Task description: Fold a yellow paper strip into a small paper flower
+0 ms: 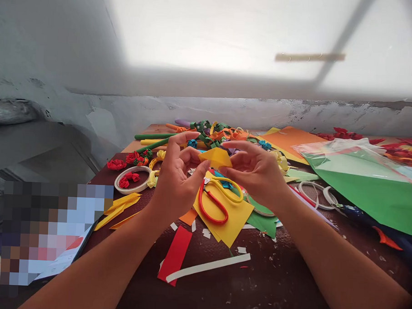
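A small folded piece of yellow paper [217, 157] is held up between my two hands, above the middle of the table. My left hand [184, 167] pinches its left end between thumb and fingers. On the other side, my right hand [251, 168] grips the right end with thumb and fingertips. Just below lie scissors [213, 206] with one red and one yellow handle loop; their blades are mostly hidden. They rest on flat yellow paper sheets [235, 219].
A red paper strip [176, 253] and a white strip [208, 267] lie in front on the dark table. Tape rolls [132, 180] and red paper flowers [117, 164] are at left. A green sheet [364, 193] under clear plastic covers the right. Coloured paper chains [214, 132] pile up behind.
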Action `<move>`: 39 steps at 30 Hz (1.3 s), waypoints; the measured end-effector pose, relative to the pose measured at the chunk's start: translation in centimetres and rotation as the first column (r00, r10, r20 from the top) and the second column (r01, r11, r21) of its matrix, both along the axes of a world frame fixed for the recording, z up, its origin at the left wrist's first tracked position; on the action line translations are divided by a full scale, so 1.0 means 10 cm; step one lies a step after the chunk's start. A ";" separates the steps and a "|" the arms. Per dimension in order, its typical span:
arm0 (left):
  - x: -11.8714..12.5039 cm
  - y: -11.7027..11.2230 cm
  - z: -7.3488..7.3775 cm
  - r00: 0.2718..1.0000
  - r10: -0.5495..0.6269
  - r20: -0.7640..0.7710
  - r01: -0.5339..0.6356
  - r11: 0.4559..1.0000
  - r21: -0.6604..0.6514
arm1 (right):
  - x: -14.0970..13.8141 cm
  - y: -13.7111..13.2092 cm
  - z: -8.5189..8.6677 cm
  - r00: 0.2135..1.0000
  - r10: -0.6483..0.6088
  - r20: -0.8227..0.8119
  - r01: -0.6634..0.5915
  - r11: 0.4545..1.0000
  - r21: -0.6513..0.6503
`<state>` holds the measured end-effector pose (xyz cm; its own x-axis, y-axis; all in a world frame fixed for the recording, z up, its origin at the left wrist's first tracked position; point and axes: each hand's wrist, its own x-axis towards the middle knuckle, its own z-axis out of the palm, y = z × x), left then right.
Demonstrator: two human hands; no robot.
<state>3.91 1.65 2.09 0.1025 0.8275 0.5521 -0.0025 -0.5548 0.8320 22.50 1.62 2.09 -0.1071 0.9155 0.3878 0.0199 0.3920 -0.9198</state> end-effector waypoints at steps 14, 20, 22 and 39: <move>-0.02 0.01 0.07 0.982 -0.147 -0.115 0.136 0.986 -0.099 | -0.03 -0.04 -0.01 0.997 -0.018 -0.071 0.015 0.999 -0.033; -0.05 -0.02 0.02 0.862 -0.162 -0.481 0.149 0.987 -0.066 | -0.01 -0.09 0.04 0.991 -0.094 0.095 0.083 0.990 0.111; -0.05 -0.03 0.00 0.870 -0.205 -0.449 0.187 0.979 -0.085 | -0.01 -0.10 0.04 0.988 -0.130 0.081 0.120 0.985 0.122; -0.05 0.05 0.08 0.908 -0.251 0.336 0.351 0.892 -0.283 | 0.04 -0.08 0.00 0.976 -0.038 0.213 -0.074 0.866 0.495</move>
<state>3.44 2.10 2.89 0.2571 0.9199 0.2960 -0.3879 -0.1823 0.9035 22.89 0.84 2.05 -0.2517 0.6029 0.7571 0.1776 0.7978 -0.5762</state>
